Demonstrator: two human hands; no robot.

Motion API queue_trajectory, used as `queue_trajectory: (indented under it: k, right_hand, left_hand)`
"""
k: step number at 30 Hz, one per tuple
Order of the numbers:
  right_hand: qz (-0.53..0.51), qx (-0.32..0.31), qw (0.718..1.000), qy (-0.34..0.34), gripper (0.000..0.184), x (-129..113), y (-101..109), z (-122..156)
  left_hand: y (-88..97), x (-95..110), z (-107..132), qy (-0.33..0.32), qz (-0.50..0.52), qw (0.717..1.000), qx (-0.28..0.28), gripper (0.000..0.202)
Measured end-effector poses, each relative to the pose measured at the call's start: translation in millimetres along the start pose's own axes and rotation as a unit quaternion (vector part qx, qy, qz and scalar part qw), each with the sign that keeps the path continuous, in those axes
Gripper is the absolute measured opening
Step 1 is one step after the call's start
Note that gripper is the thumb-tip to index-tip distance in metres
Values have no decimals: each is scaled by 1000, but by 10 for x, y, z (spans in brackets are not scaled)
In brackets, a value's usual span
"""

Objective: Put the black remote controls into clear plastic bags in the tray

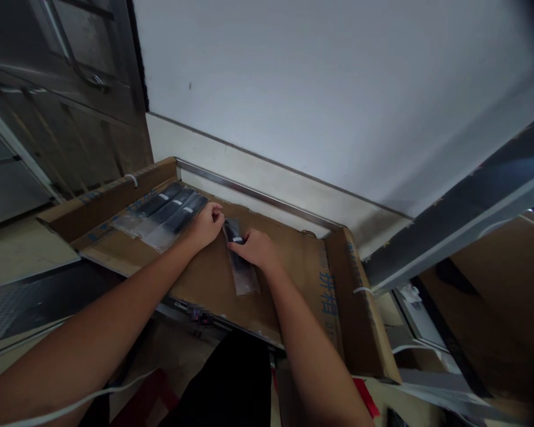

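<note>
My right hand [257, 248] grips a clear plastic bag [244, 279] with a flat black item and a small white label inside. This bag lies at an angle on the cardboard-lined surface [293, 261]. Close to its top end is my left hand [210, 220], fingers curled and thumb against the fingertips; whether it pinches the bag's edge is too small to tell. Left of that hand, several similar clear bags with black contents [169, 210] lie side by side, slightly overlapping, each with a white label.
Cardboard walls rise at the left [111, 187] and right [356, 296] of the surface, held by white ties. A metal rail [258, 193] and a white wall [293, 89] stand behind. A metal door with a handle [84, 71] is at upper left, a large cardboard box [502, 296] at right.
</note>
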State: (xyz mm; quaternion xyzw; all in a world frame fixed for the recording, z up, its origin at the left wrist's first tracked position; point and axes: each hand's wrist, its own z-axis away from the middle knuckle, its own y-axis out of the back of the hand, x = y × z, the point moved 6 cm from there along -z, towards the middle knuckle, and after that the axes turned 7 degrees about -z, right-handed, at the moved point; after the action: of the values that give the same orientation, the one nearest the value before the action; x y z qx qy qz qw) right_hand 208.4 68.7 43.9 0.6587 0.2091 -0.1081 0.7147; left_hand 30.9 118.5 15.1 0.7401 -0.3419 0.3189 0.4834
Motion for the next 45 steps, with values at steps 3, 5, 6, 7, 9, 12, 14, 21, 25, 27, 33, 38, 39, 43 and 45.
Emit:
queue_trajectory:
  k: [3,5,6,7,9,12,14,21,25,27,33,38,39,43,45]
  right_hand:
    - [-15,6,1000,-27,52,-9,-19,13]
    - [-23,25,999,-29,52,-3,-23,17]
    - [-27,40,999,-24,51,5,-18,15]
    - [-33,54,998,-16,48,16,-11,11]
    - [-58,71,996,-3,40,50,4,-9]
    - [-142,65,988,16,30,91,27,-51]
    - [-217,52,974,22,29,94,46,-63]
    - [-548,-167,818,-62,29,-41,-124,70]
    - [-567,-204,796,-59,26,-82,-152,93]
    - [-563,-209,798,-53,29,-75,-177,87]
    - [-538,-195,820,-28,33,-43,-206,82]
    - [-498,-142,855,-4,28,-57,-143,59]
    - [-500,-139,855,-5,26,-69,-139,58]
    - [-536,-152,829,-39,17,-101,-168,64]
    - [-550,-156,819,-46,20,-102,-186,61]
  left_hand:
    - [36,-11,-10,-17,42,999,24,21]
    - [100,3,2,-17,16,998,63,19]
    - [122,18,12,-15,-5,997,73,19]
    - [129,35,21,-13,-24,997,71,19]
    - [103,68,33,-13,-46,998,43,18]
    - [54,77,31,-15,-19,1000,7,19]
    - [40,55,16,-15,40,999,-2,20]
    - [102,-56,-16,33,247,968,-1,23]
    - [159,-120,-16,71,298,951,40,23]
    - [161,-137,-19,83,309,946,45,22]
    - [173,-126,-11,116,329,936,52,17]
    - [142,-77,4,99,281,954,17,30]
    - [138,-74,5,90,276,957,14,33]
    - [132,-104,-1,88,290,953,18,32]
    - [132,-113,-5,98,311,945,15,30]
